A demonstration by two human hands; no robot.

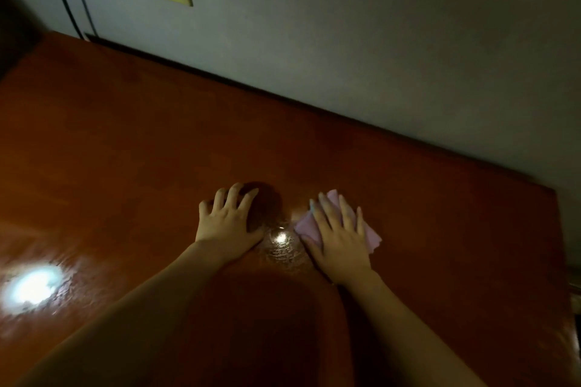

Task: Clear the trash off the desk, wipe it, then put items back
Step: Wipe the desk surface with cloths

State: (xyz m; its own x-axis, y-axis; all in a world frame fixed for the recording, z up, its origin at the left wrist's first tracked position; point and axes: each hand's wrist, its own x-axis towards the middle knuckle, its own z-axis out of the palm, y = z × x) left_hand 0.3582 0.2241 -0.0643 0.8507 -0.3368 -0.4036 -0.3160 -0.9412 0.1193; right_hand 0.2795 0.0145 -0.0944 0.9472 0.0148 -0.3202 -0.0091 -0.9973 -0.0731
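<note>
The right hand lies flat on a pink cloth, fingers straight and spread — the cloth is pinned under palm and fingers, its edges showing on both sides. The left hand rests on the bare desk beside it — fingers splayed, holding nothing.

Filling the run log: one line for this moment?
stage: wiping | right hand: presses pink cloth flat | left hand: braced on desk

Desk showing glossy reddish-brown wood, smooth and reflecting lamps, cloth lying soft, matt, pale pink under right-hand fingers, wall appearing matt grey beyond
</note>
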